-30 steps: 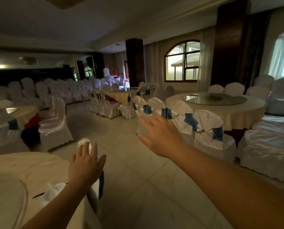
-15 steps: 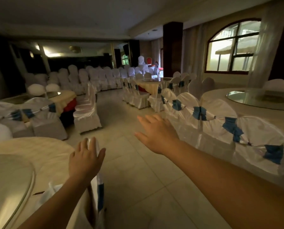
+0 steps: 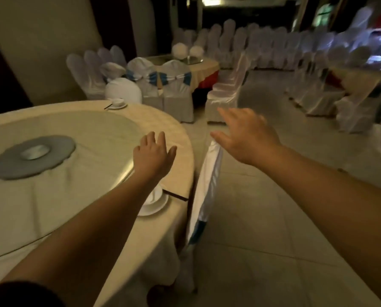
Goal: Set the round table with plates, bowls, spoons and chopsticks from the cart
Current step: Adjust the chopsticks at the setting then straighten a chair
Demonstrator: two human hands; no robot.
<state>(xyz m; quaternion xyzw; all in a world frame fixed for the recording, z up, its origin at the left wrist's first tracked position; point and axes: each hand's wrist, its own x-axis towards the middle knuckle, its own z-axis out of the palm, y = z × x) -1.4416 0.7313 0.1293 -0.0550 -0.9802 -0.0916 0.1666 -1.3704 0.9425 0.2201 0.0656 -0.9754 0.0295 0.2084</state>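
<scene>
The round table (image 3: 180, 138) with a cream cloth and a glass turntable (image 3: 92, 129) fills the left. A white plate (image 3: 156, 207) with a bowl on it sits at the near right edge, partly under my left forearm, and dark chopsticks (image 3: 176, 195) lie just right of it. At the far edge stands a second plate with a bowl (image 3: 117, 103) and chopsticks. My left hand (image 3: 154, 155) hovers over the table's right side, empty, fingers apart. My right hand (image 3: 247, 135) is spread open above the floor and a covered chair (image 3: 205, 187). No cart is in view.
A grey round piece (image 3: 33, 155) lies on the turntable. White-covered chairs (image 3: 123, 90) stand behind the table, another set table (image 3: 205, 67) farther back, and rows of covered chairs (image 3: 273, 47) along the back and right. Tiled floor (image 3: 262, 240) runs on the right.
The view has swung left and down from the open hall onto the round table. Both hands stay outstretched and empty; the left one is now over the tabletop.
</scene>
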